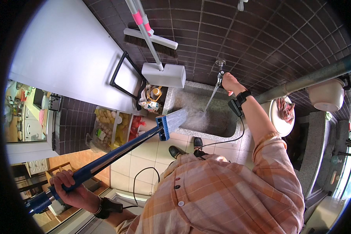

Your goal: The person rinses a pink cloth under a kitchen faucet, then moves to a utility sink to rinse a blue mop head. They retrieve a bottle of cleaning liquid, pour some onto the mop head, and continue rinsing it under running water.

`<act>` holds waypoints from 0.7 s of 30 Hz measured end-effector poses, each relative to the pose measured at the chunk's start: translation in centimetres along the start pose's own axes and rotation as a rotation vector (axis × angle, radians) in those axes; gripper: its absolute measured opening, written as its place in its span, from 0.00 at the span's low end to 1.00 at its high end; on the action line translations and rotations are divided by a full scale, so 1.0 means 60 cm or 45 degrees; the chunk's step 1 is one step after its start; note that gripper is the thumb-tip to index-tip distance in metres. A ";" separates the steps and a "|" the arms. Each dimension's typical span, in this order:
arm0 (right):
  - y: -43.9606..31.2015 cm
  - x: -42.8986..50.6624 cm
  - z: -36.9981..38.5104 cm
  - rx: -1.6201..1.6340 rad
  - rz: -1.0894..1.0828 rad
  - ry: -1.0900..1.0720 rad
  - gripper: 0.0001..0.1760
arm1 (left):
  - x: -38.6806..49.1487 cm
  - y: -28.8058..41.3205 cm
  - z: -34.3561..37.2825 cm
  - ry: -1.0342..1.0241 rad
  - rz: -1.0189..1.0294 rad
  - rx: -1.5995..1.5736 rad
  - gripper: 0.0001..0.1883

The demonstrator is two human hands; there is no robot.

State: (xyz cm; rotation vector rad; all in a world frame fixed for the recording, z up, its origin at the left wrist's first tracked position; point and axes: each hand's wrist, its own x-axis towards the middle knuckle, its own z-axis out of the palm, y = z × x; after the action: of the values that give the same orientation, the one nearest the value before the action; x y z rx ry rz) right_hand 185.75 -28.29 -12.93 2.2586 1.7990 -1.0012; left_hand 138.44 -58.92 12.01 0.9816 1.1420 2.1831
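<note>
My left hand (71, 188) is closed around the blue and silver handle of a sponge mop (120, 152). The mop's pale sponge head (175, 119), on a blue holder, reaches over the left edge of a speckled stone basin (203, 135). From a metal wall tap (220, 74) a stream of water (213, 98) runs into the basin, and spray rises beside the sponge. My right hand (230, 82) is at the tap; its fingers are partly hidden, so its hold on the handle is unclear.
A long-handled broom (150, 41) and a white dustpan (163, 75) stand left of the tap. Vegetables fill a clear drawer unit (105, 128). A grey pipe (310, 77) crosses the right wall above a white lidded bin (276, 115) with a red cloth (285, 109). Cables hang from both wrists.
</note>
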 end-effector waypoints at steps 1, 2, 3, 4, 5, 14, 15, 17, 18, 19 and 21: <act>-0.004 0.000 0.003 0.097 0.044 0.005 0.14 | 0.001 0.000 -0.001 -0.037 -0.006 -0.009 0.11; -0.007 -0.001 0.005 0.183 0.090 0.004 0.14 | 0.002 0.000 -0.002 -0.059 -0.011 -0.047 0.11; -0.008 0.000 0.007 0.270 0.135 0.003 0.15 | 0.003 0.001 -0.003 -0.090 -0.018 -0.024 0.11; -0.007 0.003 0.010 0.298 0.166 -0.063 0.17 | 0.004 0.001 -0.004 -0.108 -0.026 -0.029 0.11; -0.004 0.006 0.015 0.333 0.157 -0.027 0.17 | 0.005 0.001 -0.004 -0.148 -0.038 -0.070 0.11; 0.094 0.107 0.064 -0.723 -0.418 0.172 0.19 | 0.014 -0.003 0.003 -0.002 -0.057 -0.018 0.11; 0.100 0.114 0.067 -1.026 -0.503 0.286 0.20 | 0.017 -0.003 0.001 -0.025 -0.060 0.004 0.11; 0.114 0.120 0.065 -1.192 -0.597 0.249 0.22 | 0.023 -0.003 -0.004 -0.021 -0.083 -0.024 0.12; 0.116 0.121 0.064 -1.395 -0.638 0.198 0.23 | 0.027 -0.003 -0.007 -0.073 -0.089 -0.037 0.12; 0.118 0.120 0.063 -1.379 -0.626 0.153 0.25 | 0.032 -0.004 -0.010 -0.116 -0.102 -0.073 0.12; 0.117 0.121 0.060 -0.876 -0.507 0.073 0.30 | 0.039 -0.007 -0.015 -0.185 -0.111 -0.126 0.12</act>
State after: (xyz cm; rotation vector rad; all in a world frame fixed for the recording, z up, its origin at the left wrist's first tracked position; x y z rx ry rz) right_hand 191.18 -25.94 -21.91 1.5633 2.2166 -0.2569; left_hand 136.34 -57.53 12.19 1.0099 0.9823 2.0433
